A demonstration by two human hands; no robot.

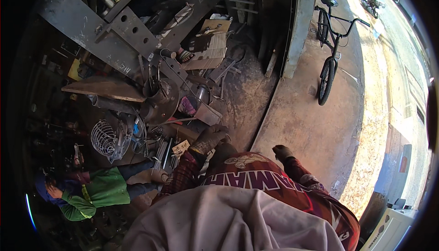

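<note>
My left hand [211,138], in a dark work glove, is in front of my body, its fingers curled. Whatever it may hold is hidden. Beyond it is a small brownish metal plate [208,114], and a torn piece of cardboard [181,148] lies to its left. My right hand [282,152], also dark, hangs by my right side above the concrete, closed like a fist; its contents, if any, cannot be made out. Left of the cardboard lie several thin metal rods [162,152].
A metal workbench [77,20] with tools runs across the upper left. A curved board [103,88] and a wire fan guard [103,138] are at left. A person in a green top [107,186] is at lower left. A bicycle [330,45] stands outside to the right.
</note>
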